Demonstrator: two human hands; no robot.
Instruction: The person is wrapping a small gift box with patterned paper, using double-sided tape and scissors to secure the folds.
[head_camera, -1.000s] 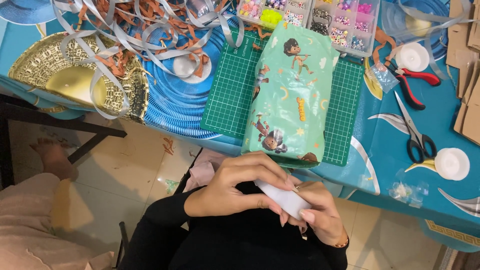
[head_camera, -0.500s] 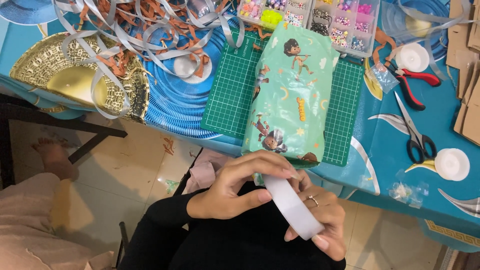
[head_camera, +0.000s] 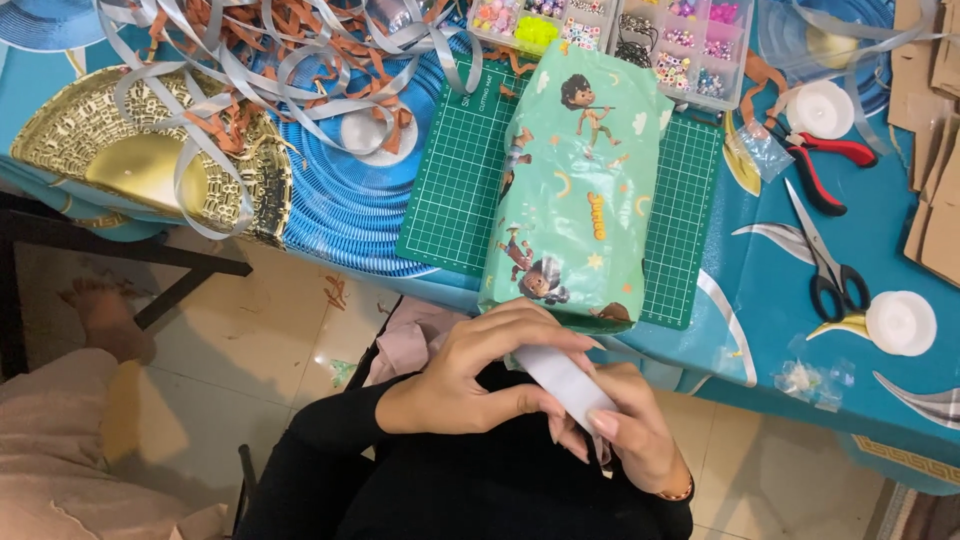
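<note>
My left hand (head_camera: 478, 372) and my right hand (head_camera: 625, 425) meet in my lap, just below the table edge. Both grip a flat white roll of tape (head_camera: 563, 382), seen edge-on between the fingers. Right above the hands lies a box wrapped in mint-green cartoon paper (head_camera: 578, 190), resting lengthwise on a green cutting mat (head_camera: 455, 170). The box's near end hangs slightly over the table edge, close to my left fingers.
Black-handled scissors (head_camera: 826, 260) and red-handled pliers (head_camera: 825, 165) lie right of the mat. A bead organiser (head_camera: 650, 40) sits behind the box. Silver and orange ribbons (head_camera: 250, 60) pile over a gold plate (head_camera: 120, 160). Someone's bare foot (head_camera: 105, 315) rests on the floor at left.
The tape roll has turned in my hands, from showing its broad white band to lying edge-on, and my left fingers have closed further over it.
</note>
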